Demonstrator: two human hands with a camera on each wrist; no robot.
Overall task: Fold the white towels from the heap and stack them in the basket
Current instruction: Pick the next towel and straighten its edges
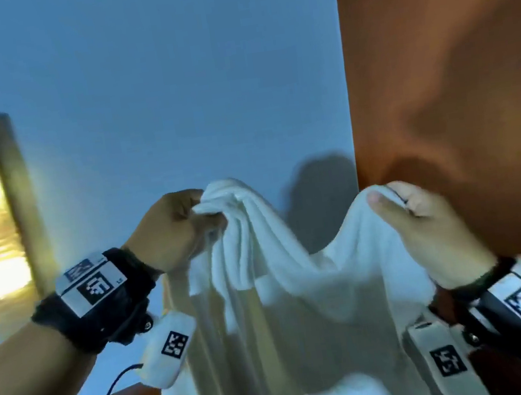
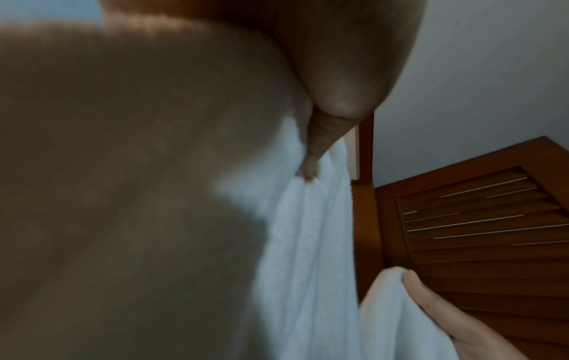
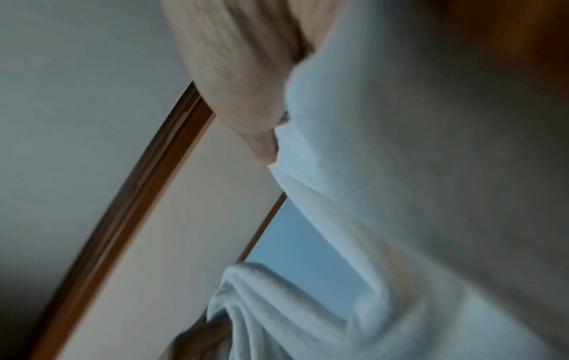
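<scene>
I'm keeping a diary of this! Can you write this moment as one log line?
step: spreading towel | left hand: grips bunched towel edge | right hand: pinches other edge | towel: hanging, unfolded | basket: unseen

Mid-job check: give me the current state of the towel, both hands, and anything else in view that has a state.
white towel: unfolded, held up in the air, sagging between the hands, rest hanging down.
left hand: grips a bunched top part of the towel.
right hand: pinches the other top edge, thumb in front.
louvred wooden door: open or shut, cannot tell.

one white towel (image 1: 265,296) up in the air, top edge bunched at one corner, sagging in the middle, rest hanging down in loose folds
</scene>
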